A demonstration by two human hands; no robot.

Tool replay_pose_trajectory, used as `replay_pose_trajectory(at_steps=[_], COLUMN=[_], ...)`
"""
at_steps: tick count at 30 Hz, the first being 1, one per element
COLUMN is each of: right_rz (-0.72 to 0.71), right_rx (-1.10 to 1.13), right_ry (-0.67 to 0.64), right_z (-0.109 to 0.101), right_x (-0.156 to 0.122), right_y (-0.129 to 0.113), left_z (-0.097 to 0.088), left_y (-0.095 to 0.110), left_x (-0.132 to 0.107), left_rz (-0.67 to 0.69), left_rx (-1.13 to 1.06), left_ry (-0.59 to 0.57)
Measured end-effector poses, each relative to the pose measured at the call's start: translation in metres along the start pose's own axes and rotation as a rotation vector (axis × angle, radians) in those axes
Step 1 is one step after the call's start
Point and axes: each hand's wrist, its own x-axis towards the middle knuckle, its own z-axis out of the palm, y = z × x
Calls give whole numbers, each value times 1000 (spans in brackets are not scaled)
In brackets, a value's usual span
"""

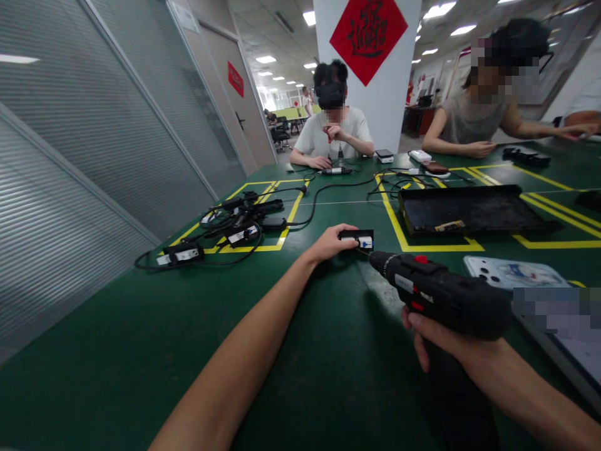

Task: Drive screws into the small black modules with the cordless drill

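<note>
My left hand (332,243) grips the left end of a small black box-shaped part (365,234) with a white and blue face, on the green table (300,313). In my right hand (434,335) is a black cordless drill (436,289) with red buttons, my fingers wrapped round its handle. The drill points left and away from me. A thin bit runs from its chuck to the near edge of the black part; whether the tip touches is too small to tell.
Power adapters with tangled cables (244,219) lie at left. A black tray (474,210) stands at right, holding a small piece. Nearer are a phone (516,272) and a tablet-like device (563,338). One person (333,125) sits opposite, another (474,119) at right.
</note>
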Motion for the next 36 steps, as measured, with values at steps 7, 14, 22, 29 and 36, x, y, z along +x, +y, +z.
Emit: replay_pose_trajectory(at_steps=[7, 14, 22, 29, 36], right_rz=[4, 21, -32, -13, -7], right_rx=[-28, 29, -42, -101, -106], right_ry=[33, 47, 13, 9, 9], right_z=[4, 7, 1, -2, 0], right_x=[-2, 2, -3, -4, -4], right_y=[3, 4, -11, -4, -12], left_z=[0, -1, -1, 0, 0], left_y=[-2, -3, -6, -8, -5], left_x=[1, 1, 2, 2, 1], left_rz=[-5, 6, 24, 12, -3], left_rx=[21, 17, -6, -27, -71], left_ry=[14, 6, -9, -6, -12])
